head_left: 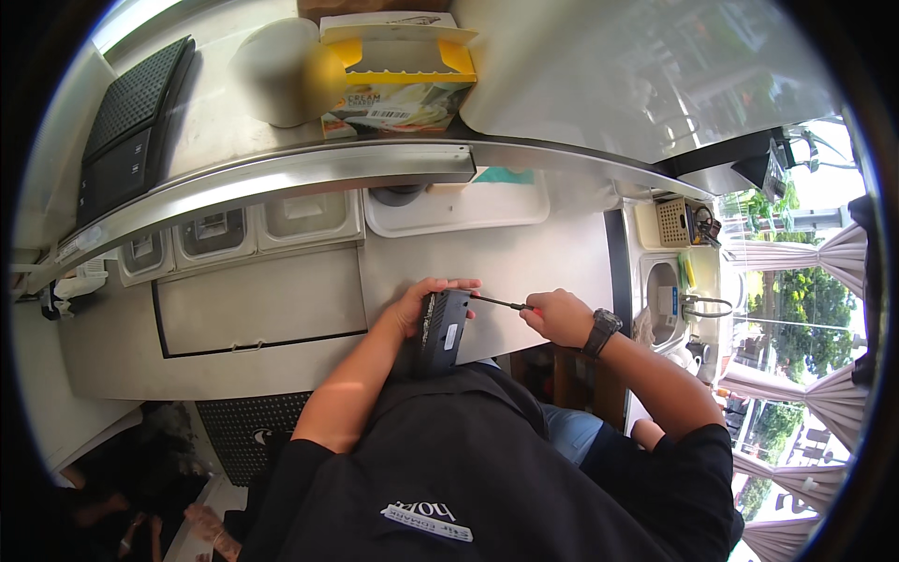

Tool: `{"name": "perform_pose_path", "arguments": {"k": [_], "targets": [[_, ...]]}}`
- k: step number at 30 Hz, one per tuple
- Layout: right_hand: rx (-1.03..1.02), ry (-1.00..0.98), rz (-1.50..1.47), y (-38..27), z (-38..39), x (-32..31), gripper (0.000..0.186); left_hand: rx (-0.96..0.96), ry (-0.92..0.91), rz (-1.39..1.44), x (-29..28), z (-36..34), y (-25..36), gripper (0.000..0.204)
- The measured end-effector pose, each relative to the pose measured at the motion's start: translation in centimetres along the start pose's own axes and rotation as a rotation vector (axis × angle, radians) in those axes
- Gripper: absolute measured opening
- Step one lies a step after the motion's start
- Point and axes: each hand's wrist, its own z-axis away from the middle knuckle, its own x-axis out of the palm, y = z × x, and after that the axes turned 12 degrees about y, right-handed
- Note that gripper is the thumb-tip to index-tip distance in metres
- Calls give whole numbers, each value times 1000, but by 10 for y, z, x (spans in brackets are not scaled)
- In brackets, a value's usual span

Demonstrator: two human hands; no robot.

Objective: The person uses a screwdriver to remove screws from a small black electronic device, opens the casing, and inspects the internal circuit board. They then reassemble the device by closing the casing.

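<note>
My left hand [419, 304] is wrapped round the upper end of a black boxy device [444, 342], fingers along its top. The device stands on edge against my black shirt; it has a ribbed grille and a small pale label, and I cannot tell its exact kind. A thin screwdriver [501, 302] with a dark shaft and a bit of red at its handle is gripped in my right hand [559, 318]. Its shaft points left, and its tip meets the device's upper right corner. My right fist hides most of the handle.
Lidded steel food pans [211, 229] are set into the steel counter [496, 262]. A white tray [459, 217] lies under the shelf, which bears a yellow-trimmed carton [403, 98] and black equipment [131, 122]. A sink [663, 314] is at right. Another person's hand [211, 529] shows at lower left.
</note>
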Motion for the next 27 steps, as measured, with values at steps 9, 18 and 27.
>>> {"name": "perform_pose_path", "arguments": {"k": [9,18,27], "targets": [[-257,273,333,-8,9,13,28,-99,-31,72,-7,-1,4,100],[608,-428,-781,21,-12,5,35,-1,21,56,3,18,2,87],[-243,227,289,-5,16,21,29,-75,22,92,2,11,8,90]]}}
